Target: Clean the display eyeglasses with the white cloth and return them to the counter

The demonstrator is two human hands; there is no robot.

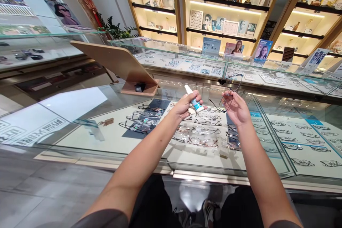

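My left hand (pixel 185 105) is closed around a small white spray bottle (pixel 196 104) with a blue label, its nozzle end tilted up and to the left. A bit of pale cloth-like material seems to show under the fingers, but I cannot make out what it is. To the right, my right hand (pixel 236 108) pinches a pair of dark thin-rimmed eyeglasses (pixel 235 82) near the middle. The glasses are held up on edge above the counter, one lens high and one low, with the temples pointing left. Bottle and glasses are apart.
Beneath my hands is a glass display counter (pixel 157 155) with rows of eyeglasses (pixel 205 130) inside. A tabletop mirror (pixel 114 60) stands on its left part, seen from behind. Further glass cases (pixel 171 46) and lit shelves (pixel 227 3) stand beyond.
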